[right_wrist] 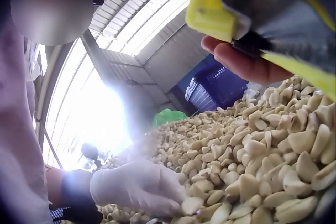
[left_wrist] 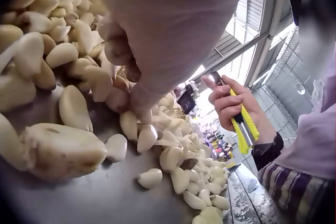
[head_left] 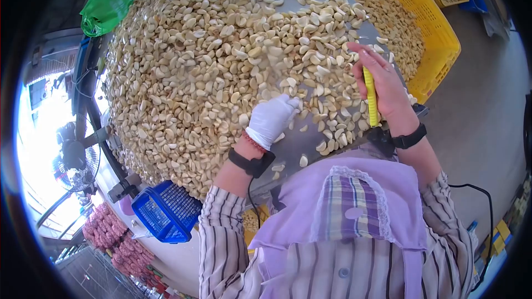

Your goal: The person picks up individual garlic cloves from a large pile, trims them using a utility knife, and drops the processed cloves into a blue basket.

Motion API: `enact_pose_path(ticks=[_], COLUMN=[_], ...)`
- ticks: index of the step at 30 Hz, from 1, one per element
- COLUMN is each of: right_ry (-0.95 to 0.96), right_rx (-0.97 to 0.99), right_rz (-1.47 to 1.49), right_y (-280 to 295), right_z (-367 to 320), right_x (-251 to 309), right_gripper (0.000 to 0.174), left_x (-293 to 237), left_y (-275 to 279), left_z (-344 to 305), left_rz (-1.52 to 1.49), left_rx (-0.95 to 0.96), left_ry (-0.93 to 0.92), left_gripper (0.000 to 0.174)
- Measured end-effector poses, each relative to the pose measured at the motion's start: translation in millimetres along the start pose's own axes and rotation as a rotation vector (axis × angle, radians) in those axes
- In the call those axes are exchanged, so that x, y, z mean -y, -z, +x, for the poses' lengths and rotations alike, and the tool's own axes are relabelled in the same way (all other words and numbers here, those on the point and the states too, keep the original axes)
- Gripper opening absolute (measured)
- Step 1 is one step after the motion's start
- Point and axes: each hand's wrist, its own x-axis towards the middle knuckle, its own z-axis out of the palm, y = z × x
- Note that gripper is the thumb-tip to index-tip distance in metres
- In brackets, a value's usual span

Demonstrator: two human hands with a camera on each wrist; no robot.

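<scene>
A large heap of peeled garlic cloves [head_left: 188, 72] covers a grey metal table [head_left: 302, 147]. My left hand [head_left: 272, 119], in a white glove, reaches down to the near edge of the heap. Its fingers are bent, and a garlic clove [right_wrist: 192, 205] shows at the fingertips in the right wrist view. My bare right hand [head_left: 383, 86] grips a yellow utility knife [head_left: 370, 99] above the cloves at the right. In the left wrist view, curled fingers [left_wrist: 227, 109] wrap the knife's handle. A bigger, brown-marked garlic piece [left_wrist: 63, 150] lies near the left wrist camera.
A yellow crate [head_left: 438, 50] of cloves stands beyond the table's right edge. At the near left is a blue basket [head_left: 160, 213]. A green plastic bag [head_left: 111, 5] lies at the far left, and a fan [head_left: 75, 152] stands beyond the left side.
</scene>
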Motion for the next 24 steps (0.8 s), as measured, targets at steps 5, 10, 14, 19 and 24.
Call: enact_pose_path(ticks=[5,10,14,19,24], right_ry=[-0.018,-0.029,-0.057,-0.013,-0.04], right_rx=[0.061,0.082,0.068,0.068,-0.002], right_rz=[-0.063,-0.036,-0.002,-0.033,-0.016], right_y=[-10,-7,-8,-6,4], right_z=[0,-1,1,-4,-5], right_x=[-5,-6,-6,-6,-7], right_gripper=[0.034,0.034,0.034,0.035,0.035], left_x=[3,-3,-22,-12,-4], left_y=[8,9,8,6,35], left_z=[-14,-13,11,14,-1], left_rz=[-0.651,-1.233,-0.078,-0.978,-2.13], left_rx=[0.031,-0.263,0.066,0.161,-0.08], left_ry=[0.157,0.319,0.035,0.276,-0.039], left_gripper=[0.015,0.016,0.019,0.029,0.021])
